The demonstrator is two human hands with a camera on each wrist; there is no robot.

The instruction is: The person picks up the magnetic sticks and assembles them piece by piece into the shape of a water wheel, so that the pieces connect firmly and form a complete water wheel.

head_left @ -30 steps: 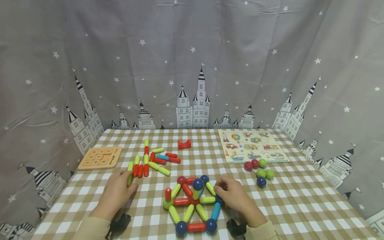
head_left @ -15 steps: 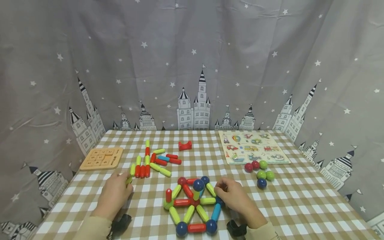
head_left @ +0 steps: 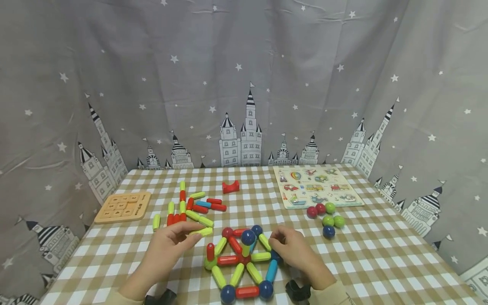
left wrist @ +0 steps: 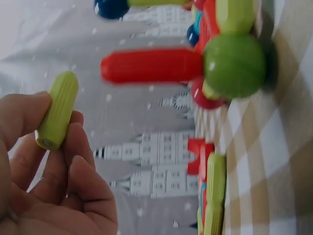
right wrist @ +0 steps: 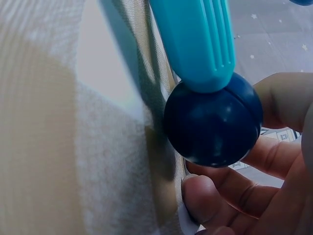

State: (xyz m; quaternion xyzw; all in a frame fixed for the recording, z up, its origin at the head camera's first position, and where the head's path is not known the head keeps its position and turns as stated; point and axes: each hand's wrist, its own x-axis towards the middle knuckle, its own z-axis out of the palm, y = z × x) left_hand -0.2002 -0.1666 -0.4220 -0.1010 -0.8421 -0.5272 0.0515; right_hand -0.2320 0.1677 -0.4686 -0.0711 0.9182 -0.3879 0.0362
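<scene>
My left hand point(head_left: 165, 250) pinches a yellow-green magnetic rod point(head_left: 203, 231) between thumb and fingertips, left of the built structure. In the left wrist view that rod point(left wrist: 57, 110) is tilted, apart from the green ball point(left wrist: 235, 66) and its red rod point(left wrist: 151, 65). The structure of rods and balls lies on the cloth; a red rod point(head_left: 210, 252) stands up at its left, and a blue ball point(head_left: 248, 237) tops an upright rod at its middle. My right hand point(head_left: 297, 252) holds the structure's right-hand blue ball point(right wrist: 212, 122), joined to a light-blue rod point(right wrist: 198, 41).
Loose red, blue and yellow-green rods point(head_left: 198, 215) lie behind my left hand. A number puzzle point(head_left: 123, 207) sits at the left. A red curved block point(head_left: 230, 187) is at the back. A picture puzzle board point(head_left: 318, 186) and several loose balls point(head_left: 328, 232) lie at the right.
My left hand has moved right from the loose rods toward the structure, carrying one yellow-green rod. The right hand stays at its blue ball. The head view has shifted slightly.
</scene>
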